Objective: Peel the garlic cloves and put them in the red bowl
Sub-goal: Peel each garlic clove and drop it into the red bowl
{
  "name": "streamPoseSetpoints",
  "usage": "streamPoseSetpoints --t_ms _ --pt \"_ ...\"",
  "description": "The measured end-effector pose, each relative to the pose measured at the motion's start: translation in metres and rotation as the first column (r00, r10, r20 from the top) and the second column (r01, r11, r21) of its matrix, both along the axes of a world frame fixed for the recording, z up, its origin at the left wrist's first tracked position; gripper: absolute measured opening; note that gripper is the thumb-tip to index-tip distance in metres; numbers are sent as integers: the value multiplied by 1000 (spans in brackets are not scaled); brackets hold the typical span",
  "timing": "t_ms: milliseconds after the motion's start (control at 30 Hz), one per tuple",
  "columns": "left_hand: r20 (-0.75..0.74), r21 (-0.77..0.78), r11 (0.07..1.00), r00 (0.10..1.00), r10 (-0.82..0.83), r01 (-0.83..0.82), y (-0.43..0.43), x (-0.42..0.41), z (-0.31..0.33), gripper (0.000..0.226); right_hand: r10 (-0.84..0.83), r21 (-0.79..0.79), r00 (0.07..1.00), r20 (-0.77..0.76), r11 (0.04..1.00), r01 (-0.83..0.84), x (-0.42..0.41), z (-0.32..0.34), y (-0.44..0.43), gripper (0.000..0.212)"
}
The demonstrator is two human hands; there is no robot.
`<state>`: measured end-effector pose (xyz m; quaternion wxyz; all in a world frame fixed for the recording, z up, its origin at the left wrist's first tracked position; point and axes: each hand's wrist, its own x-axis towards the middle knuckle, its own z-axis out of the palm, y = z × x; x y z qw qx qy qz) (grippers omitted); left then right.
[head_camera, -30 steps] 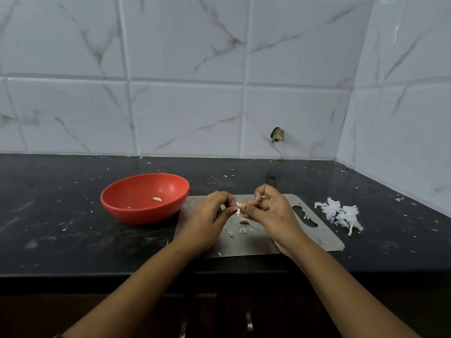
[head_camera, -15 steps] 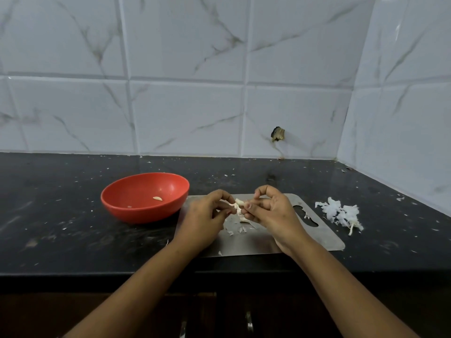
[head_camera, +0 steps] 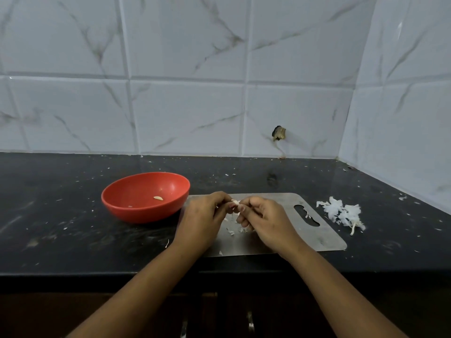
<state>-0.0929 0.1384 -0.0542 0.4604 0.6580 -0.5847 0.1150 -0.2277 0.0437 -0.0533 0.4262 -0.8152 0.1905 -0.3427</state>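
A garlic clove [head_camera: 234, 203] is pinched between the curled fingertips of the left hand [head_camera: 203, 219] and right hand [head_camera: 264, 222] above the steel board [head_camera: 314, 236], while the red bowl [head_camera: 127, 206], holding one peeled clove [head_camera: 158, 198], is found just leftward, nearer the left hand.

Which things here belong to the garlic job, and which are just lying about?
Job: garlic clove pinched between left hand and right hand; red bowl holding one peeled clove.
Lying about: peel heap; peel scraps on the steel board.
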Motion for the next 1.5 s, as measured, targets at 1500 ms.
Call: streamPoseSetpoints --t_ms 1500 --pt "-659 162 927 737 -153 337 2 -2 10 8 -105 -378 994 44 919 114 3 2 -23 2"
